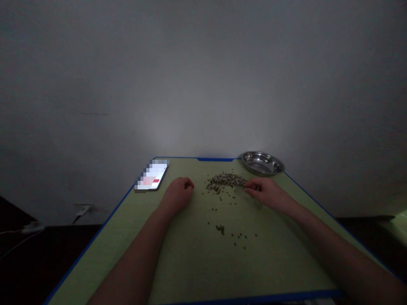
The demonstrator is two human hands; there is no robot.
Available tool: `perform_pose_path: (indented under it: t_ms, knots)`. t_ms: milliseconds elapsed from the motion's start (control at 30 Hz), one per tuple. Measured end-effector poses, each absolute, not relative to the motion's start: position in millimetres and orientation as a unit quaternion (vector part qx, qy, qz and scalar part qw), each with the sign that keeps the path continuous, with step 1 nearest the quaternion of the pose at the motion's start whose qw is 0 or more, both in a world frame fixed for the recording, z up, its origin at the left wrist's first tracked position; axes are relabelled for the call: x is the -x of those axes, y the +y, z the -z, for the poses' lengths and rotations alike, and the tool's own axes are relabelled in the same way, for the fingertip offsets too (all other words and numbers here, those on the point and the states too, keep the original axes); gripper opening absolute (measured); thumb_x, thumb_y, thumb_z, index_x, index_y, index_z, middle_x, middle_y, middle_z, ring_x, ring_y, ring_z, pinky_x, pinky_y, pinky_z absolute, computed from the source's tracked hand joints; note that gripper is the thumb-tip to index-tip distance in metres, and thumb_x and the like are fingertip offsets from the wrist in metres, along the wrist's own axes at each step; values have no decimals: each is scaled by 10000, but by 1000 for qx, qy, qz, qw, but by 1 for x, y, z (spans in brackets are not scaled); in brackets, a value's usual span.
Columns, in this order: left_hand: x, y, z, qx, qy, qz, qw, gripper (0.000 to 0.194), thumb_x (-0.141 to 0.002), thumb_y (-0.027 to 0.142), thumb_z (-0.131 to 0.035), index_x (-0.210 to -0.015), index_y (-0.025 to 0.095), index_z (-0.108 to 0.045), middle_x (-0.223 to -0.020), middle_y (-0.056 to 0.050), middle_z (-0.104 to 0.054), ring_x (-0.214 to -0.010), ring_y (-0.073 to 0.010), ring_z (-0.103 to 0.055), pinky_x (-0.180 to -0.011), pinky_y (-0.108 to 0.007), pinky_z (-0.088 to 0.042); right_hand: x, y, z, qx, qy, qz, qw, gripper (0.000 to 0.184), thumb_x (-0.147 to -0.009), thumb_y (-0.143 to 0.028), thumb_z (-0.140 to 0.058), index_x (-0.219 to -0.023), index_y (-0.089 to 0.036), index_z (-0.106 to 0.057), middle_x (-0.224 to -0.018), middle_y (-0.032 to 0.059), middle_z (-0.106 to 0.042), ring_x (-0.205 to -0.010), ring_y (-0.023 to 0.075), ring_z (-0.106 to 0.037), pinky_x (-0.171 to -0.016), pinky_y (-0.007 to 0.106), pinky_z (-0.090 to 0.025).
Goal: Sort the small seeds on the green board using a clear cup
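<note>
A loose pile of small dark grains (226, 181), like peppercorns or seeds, lies spread on the pale green table (190, 262). At the pile's right edge, my right hand (261, 189) has its thumb and fingertips pinched together. Thin, stalk-like lines show by those fingertips, but what they grip is too small and dim to name. My left hand (179, 190) rests on the table left of the pile, apart from it, fingers curled in with nothing visible in them. Nearer to me lies a small dark clump (220, 229) with several stray grains (241, 237) around it.
A shallow steel bowl (263, 163) stands at the table's back right corner, beyond my right hand. On the left edge lies a phone (152, 176) with a lit screen. Blue edging (216, 159) borders the table, and a grey wall (203, 84) rises behind it.
</note>
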State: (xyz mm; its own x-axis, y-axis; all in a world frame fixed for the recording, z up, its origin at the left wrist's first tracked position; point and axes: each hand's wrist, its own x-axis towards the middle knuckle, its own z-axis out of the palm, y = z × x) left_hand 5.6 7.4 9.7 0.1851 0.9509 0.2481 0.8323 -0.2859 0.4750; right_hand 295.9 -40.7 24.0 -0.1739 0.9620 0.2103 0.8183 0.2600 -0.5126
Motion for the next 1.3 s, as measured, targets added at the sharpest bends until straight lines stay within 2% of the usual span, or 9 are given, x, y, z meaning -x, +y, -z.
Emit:
perform_pose_path:
  t_ms: [1300]
  knots:
    - [-6, 7, -9, -764, 585, -249, 110, 226, -715, 171, -428, -771, 169, -647, -869, -76, -663, -828, -186, -586, -755, -297, -429, -295, -48, -21, 562, -771, -168, 249, 194, -797, -300, -516, -793, -171, -660, -691, 21, -634, -610, 149, -545, -543, 260, -389]
